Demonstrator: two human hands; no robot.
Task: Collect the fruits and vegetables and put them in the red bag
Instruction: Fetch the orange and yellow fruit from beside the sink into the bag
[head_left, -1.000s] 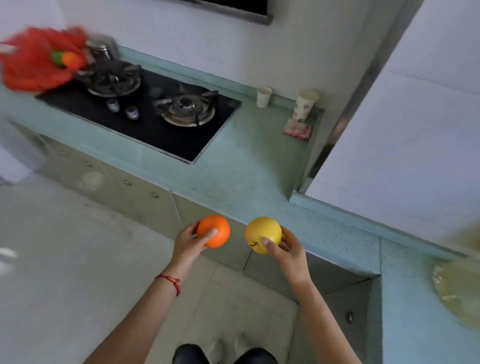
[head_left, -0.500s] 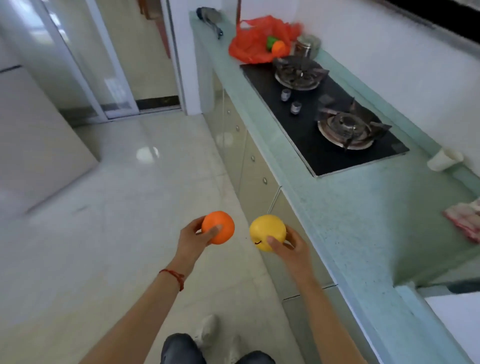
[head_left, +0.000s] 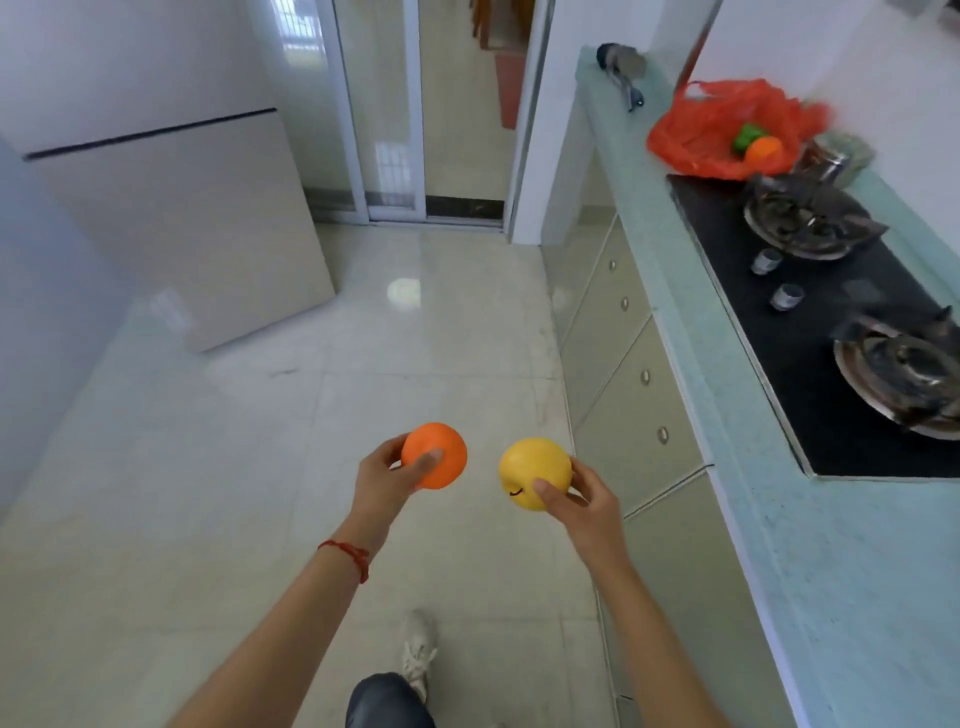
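My left hand (head_left: 382, 480) grips an orange (head_left: 435, 453) out in front of me, above the tiled floor. My right hand (head_left: 584, 501) holds a yellow apple (head_left: 534, 470) with a small dark stem, level with the orange and a short gap to its right. Far ahead at the upper right, the red bag (head_left: 706, 135) lies crumpled and open on the green counter (head_left: 670, 291). Inside it show a green vegetable (head_left: 746, 136) and another orange fruit (head_left: 763, 150).
A black gas hob (head_left: 810, 332) with two burners fills the counter between me and the bag. A metal pot (head_left: 831, 156) stands just right of the bag. Counter drawers run along my right; a pale cabinet (head_left: 182, 228) stands left, a sliding door (head_left: 395, 104) ahead.
The view has swung left, from facing the counter to looking along the kitchen. The red bag now sits ahead at upper right. Both hands keep their fruits in the same pose.
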